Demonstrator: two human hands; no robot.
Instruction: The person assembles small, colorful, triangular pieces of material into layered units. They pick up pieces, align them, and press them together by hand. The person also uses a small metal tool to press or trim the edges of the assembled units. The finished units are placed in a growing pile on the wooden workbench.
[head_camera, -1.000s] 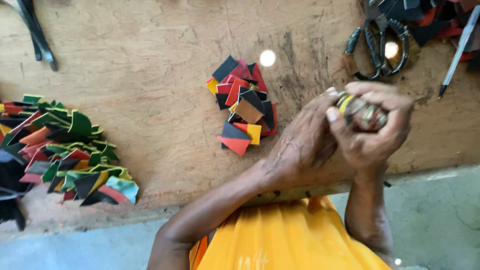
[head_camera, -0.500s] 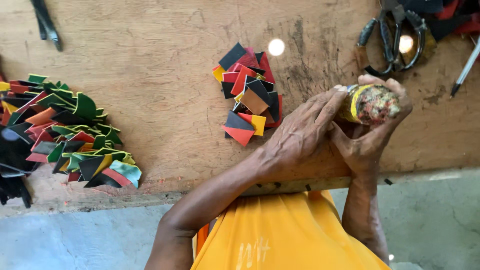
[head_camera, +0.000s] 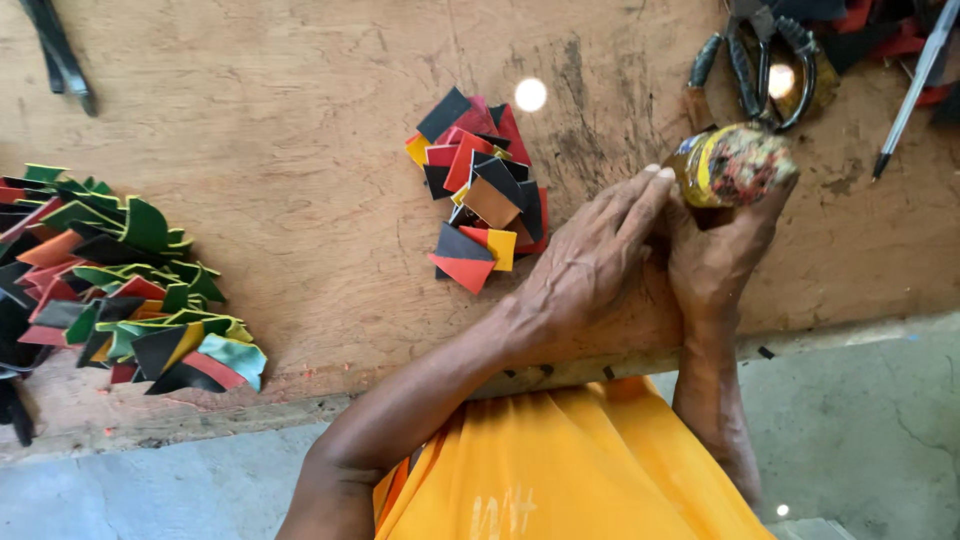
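Observation:
My right hand (head_camera: 715, 250) grips a small round tin (head_camera: 732, 165) with a yellow side and a stained, crusted top, held just above the wooden board (head_camera: 300, 130). My left hand (head_camera: 590, 265) lies beside it, its fingertips touching the tin's left side. Just left of my hands sits a small pile of cut pieces (head_camera: 478, 190) in red, black, yellow and brown.
A larger heap of green, black, red and orange cut pieces (head_camera: 110, 275) lies at the board's left edge. Scissors and pliers (head_camera: 765, 60) lie at the top right beside a pen (head_camera: 915, 85). A dark tool (head_camera: 60, 55) rests at the top left. Orange cloth (head_camera: 570, 470) covers my lap.
Both hands have moved a little away from me across the board with the tin, and the tin now shows its side and top more plainly.

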